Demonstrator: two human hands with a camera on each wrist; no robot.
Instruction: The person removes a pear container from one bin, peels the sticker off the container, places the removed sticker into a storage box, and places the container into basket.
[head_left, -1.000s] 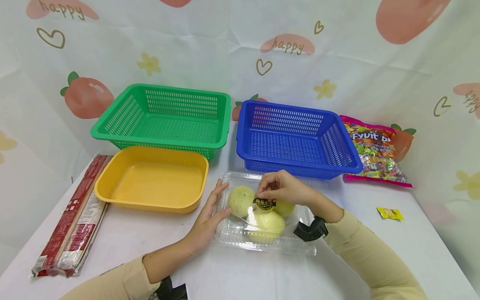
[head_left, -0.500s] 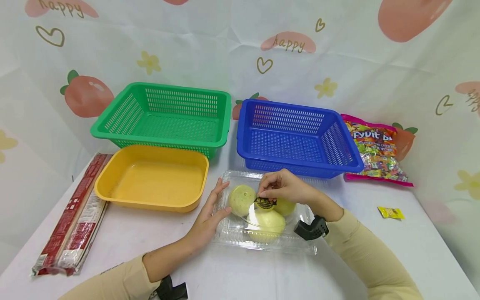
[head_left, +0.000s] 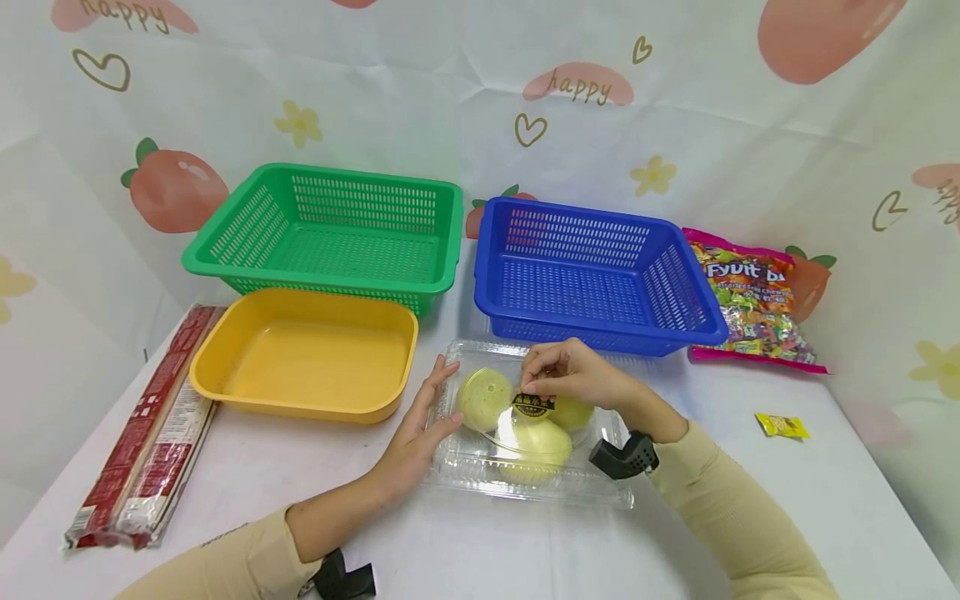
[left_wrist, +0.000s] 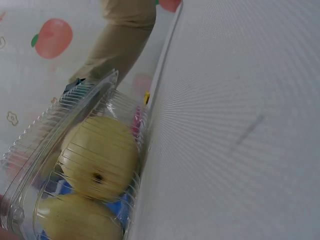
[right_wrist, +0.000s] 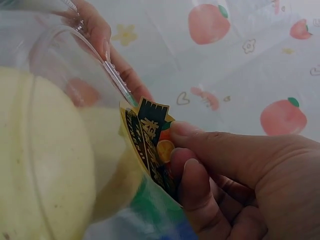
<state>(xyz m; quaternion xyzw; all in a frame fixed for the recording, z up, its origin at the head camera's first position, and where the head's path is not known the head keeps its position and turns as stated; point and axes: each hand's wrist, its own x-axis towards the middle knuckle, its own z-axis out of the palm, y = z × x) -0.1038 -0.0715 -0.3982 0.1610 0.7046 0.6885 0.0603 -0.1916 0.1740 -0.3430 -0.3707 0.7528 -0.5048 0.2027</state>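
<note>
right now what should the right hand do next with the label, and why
Probably peel the label slowly off the box: the right hand already pinches its edge, part of which appears lifted in the right wrist view, and the left hand rests against the box's side, which should help steady it.

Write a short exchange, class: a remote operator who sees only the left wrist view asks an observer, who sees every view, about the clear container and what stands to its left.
Operator: My left wrist view shows the container, but not what is being done on top. What is it?
Observer: The right wrist view shows the right hand pinching the dark label.
Operator: And what stands to the container's left?
Observer: In the head view, a yellow tub stands on that side.
</note>
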